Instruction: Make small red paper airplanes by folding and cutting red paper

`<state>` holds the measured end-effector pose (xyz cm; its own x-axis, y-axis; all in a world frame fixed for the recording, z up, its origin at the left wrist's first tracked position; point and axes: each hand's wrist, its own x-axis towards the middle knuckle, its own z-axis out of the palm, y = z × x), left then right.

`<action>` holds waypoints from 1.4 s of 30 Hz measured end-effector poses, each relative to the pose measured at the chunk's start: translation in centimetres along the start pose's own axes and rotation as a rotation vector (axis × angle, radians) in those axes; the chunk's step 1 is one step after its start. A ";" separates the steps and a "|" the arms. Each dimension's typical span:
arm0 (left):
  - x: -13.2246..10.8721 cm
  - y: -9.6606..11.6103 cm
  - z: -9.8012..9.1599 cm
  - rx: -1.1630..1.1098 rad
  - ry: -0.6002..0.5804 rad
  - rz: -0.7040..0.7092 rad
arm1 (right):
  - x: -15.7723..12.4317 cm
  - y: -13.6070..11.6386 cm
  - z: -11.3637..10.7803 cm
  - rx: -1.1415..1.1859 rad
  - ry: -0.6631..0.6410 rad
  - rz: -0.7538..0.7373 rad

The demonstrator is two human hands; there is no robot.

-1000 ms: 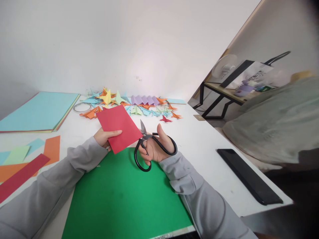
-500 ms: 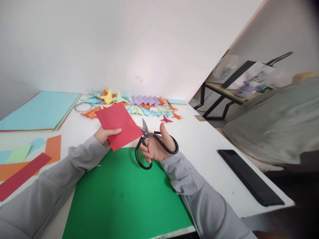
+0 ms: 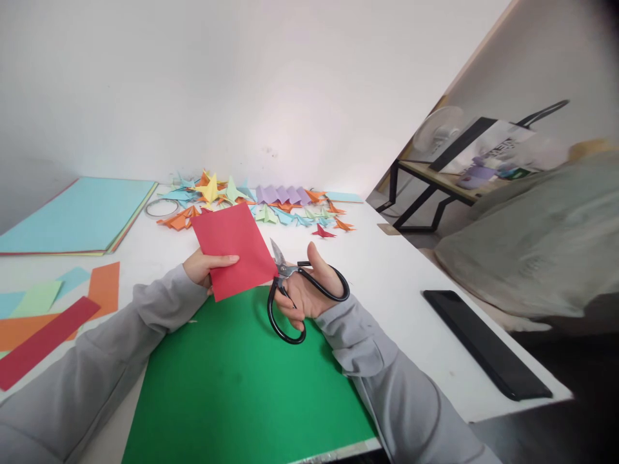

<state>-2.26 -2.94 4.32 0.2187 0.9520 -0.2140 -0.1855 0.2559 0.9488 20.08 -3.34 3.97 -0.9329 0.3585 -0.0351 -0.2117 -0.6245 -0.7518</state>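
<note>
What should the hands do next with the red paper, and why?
Probably gently squeeze the black-handled scissors for a small snip. The right hand holds them spread open, the red paper's right corner meets them near the pivot, and the left hand pinches the opposite side.

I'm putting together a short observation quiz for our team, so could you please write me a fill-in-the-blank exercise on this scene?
1. The left hand holds a ____ sheet of paper.
2. The right hand holds a pair of black-handled ____.
3. The pleated paper strip near the wall is coloured ____.
4. From the wearer's viewpoint, the long black object lies on the ____ side of the table.

Missing words: red; scissors; purple; right.
</note>
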 end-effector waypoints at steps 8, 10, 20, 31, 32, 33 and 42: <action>0.6 -0.3 -1.0 -0.097 0.014 -0.006 | -0.2 0.0 -1.0 -0.003 -0.113 0.036; 0.9 -0.4 -1.4 -0.108 0.012 -0.048 | -0.2 0.0 -1.2 -0.004 -0.126 0.042; 1.1 -0.4 -1.9 -0.130 0.003 -0.171 | -0.2 0.0 -1.2 -0.011 -0.111 0.038; 0.2 -0.3 -0.5 0.013 -0.098 -0.087 | -0.1 0.1 -0.9 0.022 -0.082 0.010; 0.1 -0.3 -0.4 0.004 -0.097 -0.079 | -0.1 0.0 -0.9 0.021 -0.089 0.013; 0.1 -0.3 -0.3 -0.014 -0.088 -0.065 | -0.1 0.0 -0.9 0.020 -0.095 0.015; 0.3 -0.5 -0.1 -0.074 -0.005 -0.044 | 0.1 -0.1 -0.8 0.001 -0.087 0.005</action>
<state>-2.20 -2.76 3.80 0.2331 0.9389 -0.2533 -0.2456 0.3088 0.9189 20.28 -2.67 3.48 -0.9559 0.2932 0.0186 -0.2069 -0.6269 -0.7511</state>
